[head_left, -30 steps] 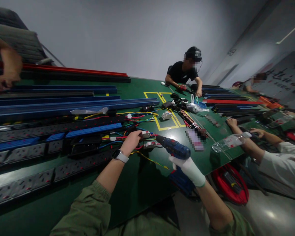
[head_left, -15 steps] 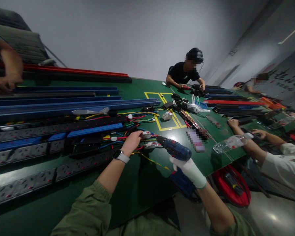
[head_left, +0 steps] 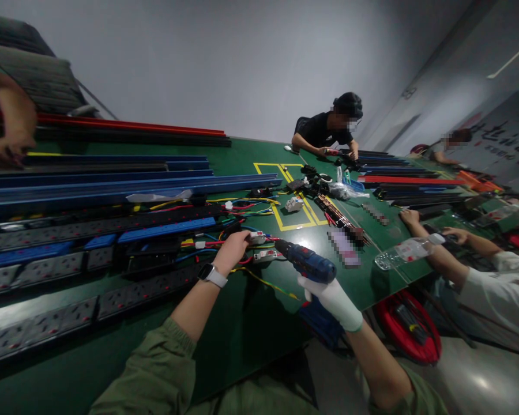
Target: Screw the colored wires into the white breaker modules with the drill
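in the head view, a white switch block [head_left: 256,237] is pinched by the bare left hand [head_left: 233,248], fingertips clamped on it, over the green table [head_left: 242,331] and at roughly 10 o'clock from the blue drill [head_left: 315,265]. whether it's lifted or resting can't be told. the drill is gripped by the gloved right hand [head_left: 331,300], fingers wrapped around the handle; the trigger finger is hidden. its nose is aimed at the block, and a thin reddish piece [head_left: 271,238] is seen between them, bit or wire, can't be told.

what could go wrong, imo: the block is only held by a fingertip pinch, so if the drill is run off-line, it could be twisted loose, or the bare fingers could get jabbed. a second white block [head_left: 265,255] is set just beside it at 5 o'clock and could be bumped. a yellow-green wire [head_left: 269,282] is left trailing toward 4 o'clock, so it could get snagged.
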Available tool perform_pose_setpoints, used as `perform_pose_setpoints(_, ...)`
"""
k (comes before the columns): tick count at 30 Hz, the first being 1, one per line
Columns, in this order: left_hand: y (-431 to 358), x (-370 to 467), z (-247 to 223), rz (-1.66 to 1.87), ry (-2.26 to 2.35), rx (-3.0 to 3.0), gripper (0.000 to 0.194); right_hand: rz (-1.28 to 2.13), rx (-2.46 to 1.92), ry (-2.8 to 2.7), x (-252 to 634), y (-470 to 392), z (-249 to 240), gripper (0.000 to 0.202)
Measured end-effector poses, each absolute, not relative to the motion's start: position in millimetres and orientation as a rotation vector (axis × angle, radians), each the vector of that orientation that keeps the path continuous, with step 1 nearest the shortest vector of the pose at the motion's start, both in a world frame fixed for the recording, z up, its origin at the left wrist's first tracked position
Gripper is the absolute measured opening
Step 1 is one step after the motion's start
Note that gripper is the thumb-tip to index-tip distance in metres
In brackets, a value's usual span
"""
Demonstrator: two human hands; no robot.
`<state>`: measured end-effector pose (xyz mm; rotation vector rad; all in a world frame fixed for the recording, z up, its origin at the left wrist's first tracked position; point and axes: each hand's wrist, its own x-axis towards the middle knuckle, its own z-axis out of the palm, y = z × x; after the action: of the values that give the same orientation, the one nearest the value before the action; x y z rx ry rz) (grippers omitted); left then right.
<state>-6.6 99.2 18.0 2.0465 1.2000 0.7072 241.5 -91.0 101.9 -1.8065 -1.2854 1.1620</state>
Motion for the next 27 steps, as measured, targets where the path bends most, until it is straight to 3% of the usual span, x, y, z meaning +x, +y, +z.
perform_pose_setpoints(20,99,-6,19,0.690,1.220,2.059,0.029,1.223,-1.748,-1.230,236,-91,109,0.044)
perform_pose_setpoints(27,99,-7,18,0.691,1.213,2.041,0.029,1.238,-1.779,-1.206,235,-91,115,0.038)
